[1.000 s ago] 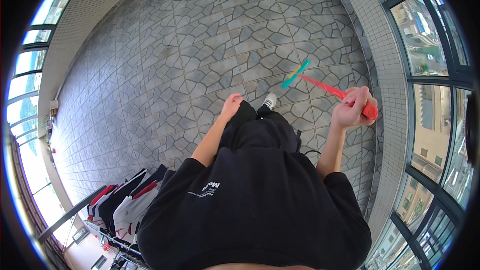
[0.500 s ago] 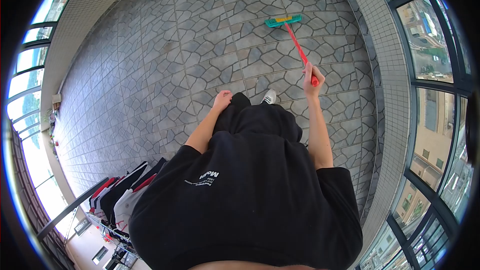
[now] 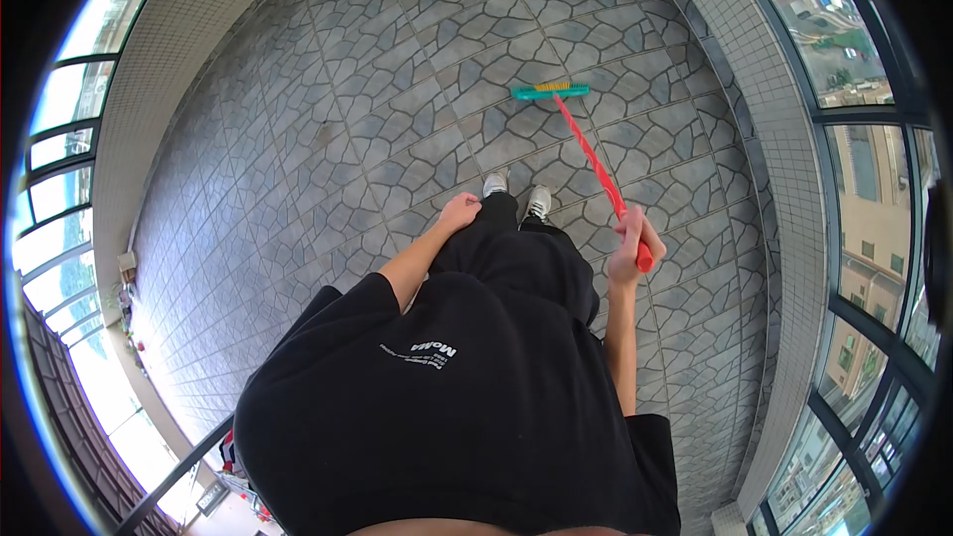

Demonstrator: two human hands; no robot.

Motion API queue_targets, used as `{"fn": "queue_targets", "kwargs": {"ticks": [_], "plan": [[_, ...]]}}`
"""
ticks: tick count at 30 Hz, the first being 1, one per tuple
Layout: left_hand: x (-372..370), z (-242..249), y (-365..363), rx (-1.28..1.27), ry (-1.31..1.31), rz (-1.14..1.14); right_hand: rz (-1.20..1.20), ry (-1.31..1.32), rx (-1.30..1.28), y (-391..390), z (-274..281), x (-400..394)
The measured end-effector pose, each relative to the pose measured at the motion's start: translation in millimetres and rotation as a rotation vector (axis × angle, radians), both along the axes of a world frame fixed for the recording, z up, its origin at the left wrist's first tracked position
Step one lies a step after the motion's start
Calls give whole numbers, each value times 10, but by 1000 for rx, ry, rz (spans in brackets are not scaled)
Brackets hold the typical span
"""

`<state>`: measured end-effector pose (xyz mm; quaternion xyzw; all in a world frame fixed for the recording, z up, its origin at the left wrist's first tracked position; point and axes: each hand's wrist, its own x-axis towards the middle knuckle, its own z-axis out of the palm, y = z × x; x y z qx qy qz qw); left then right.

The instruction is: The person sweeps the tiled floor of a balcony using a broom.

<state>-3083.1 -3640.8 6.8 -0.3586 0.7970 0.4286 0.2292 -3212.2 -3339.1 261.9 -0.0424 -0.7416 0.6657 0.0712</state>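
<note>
My right hand [image 3: 636, 244] is wrapped round the upper end of a broom's red handle [image 3: 590, 156], close to the tip. The handle slants away to the green broom head [image 3: 549, 92], which lies against the stone-patterned floor [image 3: 397, 109] with yellow bristles showing along its far side. Beside my left thigh, my left hand [image 3: 461, 210] hangs with its fingers loosely curled in, close to the black trousers [image 3: 511, 248]. Nothing shows in it.
A low tiled wall [image 3: 769, 69] with large windows [image 3: 819, 25] runs along the right. Another tiled wall [image 3: 213, 40] and windows border the left. Two white shoes [image 3: 537, 202] stand on the floor ahead. A dark rail [image 3: 184, 467] with partly hidden clothes is at lower left.
The broom head and my right hand have come nearer to my body. My body has moved forward and turned, so both shoes now show and fewer hanging clothes are visible.
</note>
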Motion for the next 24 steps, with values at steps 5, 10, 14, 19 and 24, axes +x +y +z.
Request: {"fn": "queue_targets", "kwargs": {"ticks": [5,10,14,19,24], "plan": [[-865,864,490,127,290,-412,-106,12,-46,-9,547,136],[-1368,1506,1143,-167,952,-697,-132,28,-96,-578,797,-245],[-1717,881,1255,88,890,-596,66,18,-216,-1171,1146,-342],[-1665,1122,507,302,810,-346,306,233,-176,-1963,1259,-9],[-1546,1191,-331,2,922,-770,419,243,-195,-2518,1314,235]]}}
